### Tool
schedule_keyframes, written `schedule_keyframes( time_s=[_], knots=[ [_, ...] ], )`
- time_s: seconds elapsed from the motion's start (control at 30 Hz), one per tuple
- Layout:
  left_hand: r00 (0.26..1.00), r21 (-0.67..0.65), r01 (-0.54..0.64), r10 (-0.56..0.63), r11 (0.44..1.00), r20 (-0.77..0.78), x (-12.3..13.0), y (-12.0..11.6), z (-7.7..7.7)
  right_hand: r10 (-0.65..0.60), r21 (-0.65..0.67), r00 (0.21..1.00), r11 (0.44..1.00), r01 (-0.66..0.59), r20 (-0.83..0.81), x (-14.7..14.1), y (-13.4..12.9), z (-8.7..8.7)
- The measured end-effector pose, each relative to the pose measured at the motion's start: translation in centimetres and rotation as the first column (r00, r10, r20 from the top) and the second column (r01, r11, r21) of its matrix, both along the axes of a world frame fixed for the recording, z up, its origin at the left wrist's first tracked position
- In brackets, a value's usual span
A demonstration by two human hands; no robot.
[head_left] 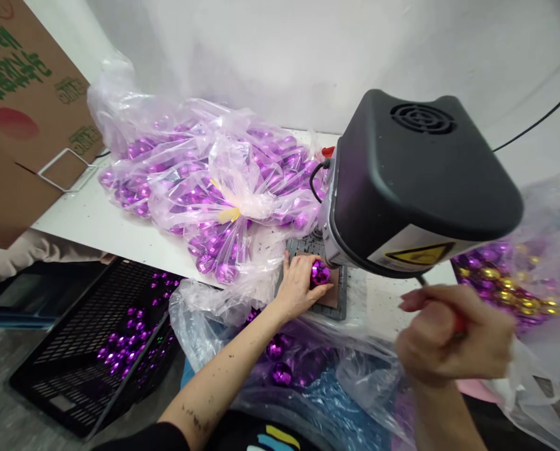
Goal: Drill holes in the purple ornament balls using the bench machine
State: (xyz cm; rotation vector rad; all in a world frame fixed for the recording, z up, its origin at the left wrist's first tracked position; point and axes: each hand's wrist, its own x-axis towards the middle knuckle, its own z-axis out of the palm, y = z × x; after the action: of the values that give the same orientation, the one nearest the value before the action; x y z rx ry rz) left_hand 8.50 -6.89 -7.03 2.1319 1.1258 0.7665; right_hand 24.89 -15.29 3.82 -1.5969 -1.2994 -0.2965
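My left hand holds a shiny purple ball between thumb and fingers, over a brown pad on the grey base plate of a machine. The machine's black head, with a yellow warning label, hangs above and to the right of the ball. Closed around a red handle, my right hand is raised in front of the machine and slightly blurred. More purple balls lie in clear plastic at my lap, below my left forearm.
Tied clear bags of purple balls cover the white table's back left. A black crate with purple balls stands lower left, near a cardboard box. Purple and gold balls are at right.
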Motion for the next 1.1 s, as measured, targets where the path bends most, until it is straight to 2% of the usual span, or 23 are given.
schedule_keyframes(
  time_s=[0.03,0.07,0.13,0.2,0.27,0.37,0.43,0.47,0.53,0.63,0.7,0.77,0.83,0.9,1.0,1.07,1.1],
  knots=[
    [1.000,-0.002,-0.011,0.011,1.000,0.016,0.1,0.0,0.1,-0.076,0.068,0.997,0.995,0.075,0.010,0.3,0.5,1.8],
    [0.999,-0.007,-0.027,0.027,1.000,0.040,0.0,0.0,0.2,-0.076,0.098,0.997,0.992,0.078,-0.016,0.5,1.3,3.5],
    [0.992,-0.030,-0.061,0.064,0.998,0.109,-0.5,-0.6,0.7,-0.031,0.101,0.999,0.994,0.035,-0.042,1.0,3.0,6.3],
    [0.982,-0.063,-0.068,0.078,0.996,0.170,-2.0,-1.9,1.5,0.038,0.082,0.995,0.996,-0.031,-0.091,1.2,4.6,7.9],
    [0.987,-0.093,-0.009,0.024,0.996,0.159,-4.1,-4.0,2.3,0.086,0.070,0.987,0.995,-0.077,-0.138,1.3,5.5,8.5],
    [0.993,-0.150,0.113,-0.117,0.982,-0.016,-7.6,-7.4,3.6,0.113,0.078,0.977,0.992,-0.100,-0.179,1.1,5.8,8.3],
    [0.977,-0.179,0.159,-0.181,0.971,-0.113,-9.1,-8.2,4.6,0.114,0.092,0.974,0.991,-0.098,-0.196,1.0,5.8,8.1],
    [0.971,-0.171,0.178,-0.202,0.969,-0.131,-9.5,-7.9,5.1,0.112,0.094,0.973,0.991,-0.095,-0.203,1.0,5.8,8.0],
    [0.968,-0.095,0.203,-0.214,0.974,-0.127,-9.3,-5.5,6.1,0.108,0.091,0.971,0.992,-0.090,-0.215,1.1,6.0,8.0],
    [0.979,0.091,0.113,-0.095,0.989,-0.182,-7.3,1.4,6.9,0.113,0.053,0.965,0.993,-0.103,-0.235,1.3,6.3,8.4],
    [0.957,0.143,0.030,0.013,0.989,-0.291,-5.5,6.5,6.6,0.119,0.021,0.961,0.993,-0.117,-0.249,1.5,6.6,8.7],
    [0.951,0.142,0.023,0.022,0.990,-0.307,-4.0,10.7,5.8,0.119,-0.009,0.959,0.992,-0.125,-0.257,1.5,6.8,9.1],
    [0.955,0.132,0.039,0.002,0.990,-0.297,-3.3,13.2,5.0,0.113,-0.030,0.960,0.992,-0.125,-0.258,1.6,7.0,9.4],
    [0.962,0.124,0.036,-0.001,0.992,-0.274,-3.3,14.1,4.5,0.117,-0.041,0.956,0.990,-0.133,-0.268,1.6,7.2,9.6],
    [0.970,0.111,-0.009,0.035,0.994,-0.240,-4.8,13.0,4.8,0.140,-0.030,0.947,0.987,-0.155,-0.288,1.7,7.4,9.6],
    [0.994,0.014,-0.038,0.039,0.999,-0.106,-6.2,11.2,5.5,0.160,-0.003,0.943,0.986,-0.168,-0.290,1.7,7.6,9.6],
    [0.999,-0.091,-0.030,0.031,0.995,0.013,-6.8,10.1,5.8,0.168,0.015,0.944,0.985,-0.170,-0.283,1.6,7.7,9.5]
  ],
)
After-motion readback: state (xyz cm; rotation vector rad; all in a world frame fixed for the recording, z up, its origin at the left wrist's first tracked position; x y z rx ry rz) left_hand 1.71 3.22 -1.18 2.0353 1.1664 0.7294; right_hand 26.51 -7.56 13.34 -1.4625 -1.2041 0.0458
